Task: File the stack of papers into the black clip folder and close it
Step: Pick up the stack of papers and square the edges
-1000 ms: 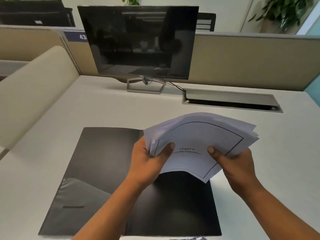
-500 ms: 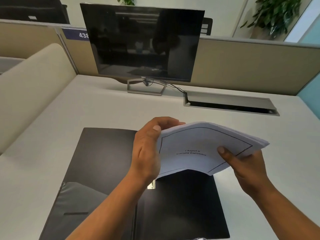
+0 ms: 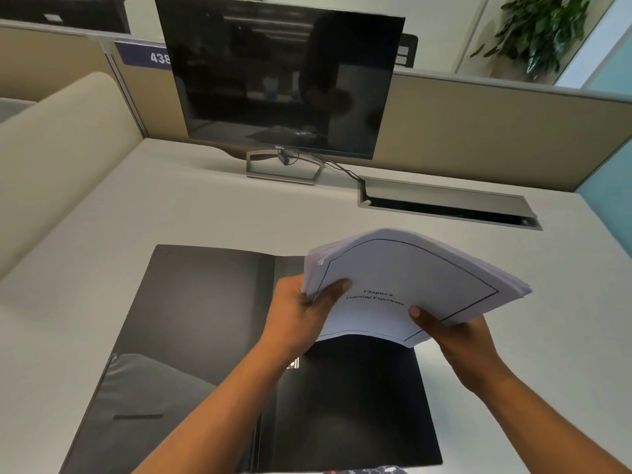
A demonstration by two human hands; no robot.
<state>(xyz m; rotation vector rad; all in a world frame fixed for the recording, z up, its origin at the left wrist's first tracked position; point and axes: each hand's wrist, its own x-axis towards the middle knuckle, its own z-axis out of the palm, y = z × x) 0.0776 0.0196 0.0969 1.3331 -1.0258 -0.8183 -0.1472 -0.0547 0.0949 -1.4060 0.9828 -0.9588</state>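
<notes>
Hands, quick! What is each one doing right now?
Left hand: closed on the near left edge of the stack of papers, thumb on top.
Right hand: closed on the stack's near right edge, thumb on top.

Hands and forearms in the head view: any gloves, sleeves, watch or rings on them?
None visible. The left hand and right hand are bare, and both forearms are uncovered to the bottom of the frame, with no watch, ring or band in sight.

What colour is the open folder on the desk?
Black folder, clearest in the head view.
</notes>
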